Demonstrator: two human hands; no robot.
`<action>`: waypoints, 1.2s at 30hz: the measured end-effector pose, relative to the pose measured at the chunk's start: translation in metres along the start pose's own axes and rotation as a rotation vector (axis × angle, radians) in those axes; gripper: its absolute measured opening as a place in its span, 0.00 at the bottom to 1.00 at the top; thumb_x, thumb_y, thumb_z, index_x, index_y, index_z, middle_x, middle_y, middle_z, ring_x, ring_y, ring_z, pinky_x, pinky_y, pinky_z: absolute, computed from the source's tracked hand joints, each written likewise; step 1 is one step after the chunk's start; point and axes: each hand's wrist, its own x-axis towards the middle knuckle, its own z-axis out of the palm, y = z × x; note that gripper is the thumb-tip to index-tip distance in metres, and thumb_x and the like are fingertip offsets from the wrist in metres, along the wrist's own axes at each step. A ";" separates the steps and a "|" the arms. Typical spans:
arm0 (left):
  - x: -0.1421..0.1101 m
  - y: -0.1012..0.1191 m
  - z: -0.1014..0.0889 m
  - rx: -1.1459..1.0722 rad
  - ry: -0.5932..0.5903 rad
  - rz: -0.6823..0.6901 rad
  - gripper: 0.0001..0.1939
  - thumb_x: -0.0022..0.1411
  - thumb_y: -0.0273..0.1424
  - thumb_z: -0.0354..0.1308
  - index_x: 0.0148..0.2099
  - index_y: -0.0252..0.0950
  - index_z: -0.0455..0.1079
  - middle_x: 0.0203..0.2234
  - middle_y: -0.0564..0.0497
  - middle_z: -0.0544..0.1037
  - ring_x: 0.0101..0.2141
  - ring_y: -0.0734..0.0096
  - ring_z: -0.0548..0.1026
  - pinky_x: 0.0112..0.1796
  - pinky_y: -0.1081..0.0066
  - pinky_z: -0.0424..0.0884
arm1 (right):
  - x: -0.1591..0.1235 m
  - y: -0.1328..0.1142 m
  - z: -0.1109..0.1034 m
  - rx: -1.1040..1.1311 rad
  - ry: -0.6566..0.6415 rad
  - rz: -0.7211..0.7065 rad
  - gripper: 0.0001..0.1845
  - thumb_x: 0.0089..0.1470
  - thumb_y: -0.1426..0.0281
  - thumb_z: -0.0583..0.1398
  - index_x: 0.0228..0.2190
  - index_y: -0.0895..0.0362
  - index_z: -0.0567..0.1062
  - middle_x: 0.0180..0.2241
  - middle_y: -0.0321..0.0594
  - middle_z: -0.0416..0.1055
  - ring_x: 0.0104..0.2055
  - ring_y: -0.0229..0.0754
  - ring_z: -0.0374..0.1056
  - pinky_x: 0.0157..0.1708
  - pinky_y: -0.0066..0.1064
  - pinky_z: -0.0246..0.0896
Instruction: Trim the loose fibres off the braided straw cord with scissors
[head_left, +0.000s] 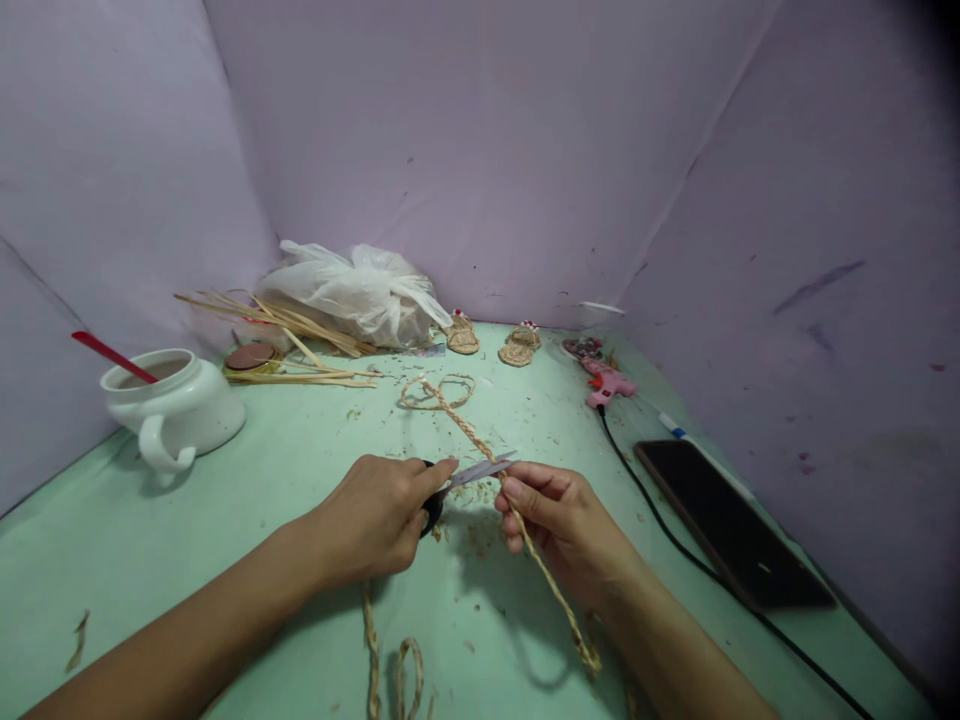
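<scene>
My left hand [386, 510] is closed around the black handles of a pair of scissors [476, 472]. The blades point right and lie across a braided straw cord [465, 428], close to the fingers of my right hand [551, 510]. That hand pinches the cord between thumb and fingers. From there one end hangs down toward the lower right, while the far part runs up the table into a loop. More braided cord [371, 650] lies below my left wrist, partly hidden by the arm.
Two small woven sandals [519, 345] lie at the back, beside a white plastic bag [360, 295] and straw strips [315, 330]. A white pot [176, 405] with a red stick stands left. Right are a pink glue gun [611, 385], its black cable and a dark phone [731, 525].
</scene>
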 end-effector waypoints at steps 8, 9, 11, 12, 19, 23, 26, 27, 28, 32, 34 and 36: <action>-0.001 0.001 -0.001 -0.100 0.048 0.020 0.25 0.51 0.23 0.44 0.54 0.37 0.58 0.31 0.48 0.75 0.30 0.65 0.73 0.30 0.70 0.65 | 0.002 0.001 0.000 0.113 0.009 0.003 0.08 0.39 0.71 0.66 0.25 0.62 0.76 0.18 0.33 0.68 0.16 0.27 0.61 0.16 0.19 0.60; -0.001 0.001 -0.002 -0.161 0.058 0.025 0.24 0.51 0.22 0.45 0.52 0.38 0.61 0.30 0.50 0.75 0.30 0.67 0.72 0.30 0.71 0.64 | 0.002 0.001 0.000 0.122 0.015 0.005 0.08 0.39 0.71 0.66 0.25 0.62 0.76 0.18 0.33 0.68 0.16 0.28 0.61 0.15 0.19 0.60; 0.002 0.001 -0.003 -0.326 0.100 -0.003 0.20 0.50 0.21 0.45 0.45 0.39 0.66 0.26 0.53 0.73 0.27 0.72 0.71 0.29 0.74 0.63 | 0.002 0.001 -0.001 0.138 0.030 0.017 0.10 0.38 0.72 0.66 0.28 0.62 0.76 0.18 0.33 0.69 0.16 0.28 0.61 0.15 0.20 0.61; 0.003 0.000 -0.003 -0.422 0.144 -0.046 0.17 0.50 0.22 0.46 0.42 0.38 0.67 0.23 0.55 0.72 0.25 0.74 0.69 0.28 0.76 0.62 | 0.002 0.001 -0.001 0.144 0.037 0.021 0.11 0.38 0.72 0.66 0.29 0.62 0.76 0.18 0.33 0.69 0.16 0.28 0.61 0.16 0.20 0.61; 0.008 -0.002 0.002 -0.669 0.318 -0.291 0.13 0.51 0.30 0.51 0.41 0.34 0.65 0.21 0.55 0.69 0.23 0.75 0.66 0.26 0.75 0.64 | 0.003 0.002 -0.001 0.165 0.053 0.033 0.15 0.38 0.73 0.66 0.33 0.63 0.76 0.17 0.34 0.69 0.16 0.29 0.62 0.16 0.21 0.61; 0.001 0.011 0.002 -0.157 0.288 -0.128 0.24 0.46 0.28 0.50 0.49 0.35 0.63 0.32 0.48 0.73 0.32 0.63 0.71 0.34 0.66 0.65 | 0.002 0.001 0.001 0.178 0.092 0.009 0.15 0.35 0.73 0.67 0.31 0.61 0.76 0.17 0.34 0.70 0.15 0.30 0.62 0.15 0.21 0.61; -0.001 0.018 0.005 0.053 0.267 -0.132 0.27 0.48 0.30 0.49 0.52 0.33 0.61 0.33 0.45 0.73 0.32 0.58 0.71 0.33 0.61 0.66 | 0.001 0.001 0.003 0.152 0.087 -0.012 0.16 0.36 0.72 0.67 0.32 0.61 0.75 0.17 0.34 0.70 0.15 0.30 0.62 0.16 0.22 0.61; 0.000 0.019 0.006 0.093 0.257 -0.138 0.26 0.49 0.31 0.48 0.53 0.33 0.60 0.32 0.45 0.73 0.31 0.57 0.72 0.32 0.60 0.66 | 0.000 0.002 0.004 0.140 0.087 -0.019 0.17 0.36 0.71 0.67 0.33 0.61 0.75 0.18 0.34 0.70 0.16 0.30 0.62 0.16 0.22 0.61; 0.000 0.019 0.008 0.118 0.247 -0.141 0.26 0.49 0.31 0.48 0.53 0.33 0.60 0.32 0.45 0.73 0.30 0.58 0.72 0.31 0.60 0.67 | 0.000 0.002 0.004 0.128 0.090 -0.028 0.18 0.36 0.71 0.67 0.33 0.61 0.75 0.18 0.34 0.70 0.16 0.30 0.62 0.16 0.22 0.62; 0.001 0.016 0.011 0.142 0.210 -0.163 0.28 0.50 0.30 0.47 0.55 0.33 0.58 0.31 0.46 0.74 0.29 0.57 0.73 0.29 0.60 0.68 | 0.000 0.004 0.006 0.090 0.148 -0.068 0.20 0.34 0.69 0.68 0.33 0.62 0.75 0.17 0.35 0.70 0.16 0.32 0.63 0.16 0.24 0.62; 0.001 0.014 0.011 0.136 0.196 -0.168 0.28 0.50 0.29 0.46 0.56 0.34 0.57 0.31 0.47 0.74 0.30 0.58 0.73 0.29 0.61 0.68 | 0.000 0.005 0.006 0.083 0.181 -0.083 0.20 0.33 0.70 0.69 0.33 0.62 0.76 0.17 0.35 0.71 0.16 0.33 0.63 0.15 0.25 0.62; 0.002 0.013 0.011 0.127 0.187 -0.167 0.28 0.50 0.29 0.46 0.56 0.34 0.56 0.31 0.47 0.74 0.30 0.58 0.73 0.28 0.61 0.68 | 0.000 0.006 0.006 0.088 0.184 -0.087 0.20 0.33 0.70 0.69 0.33 0.62 0.76 0.17 0.36 0.71 0.16 0.33 0.63 0.15 0.25 0.62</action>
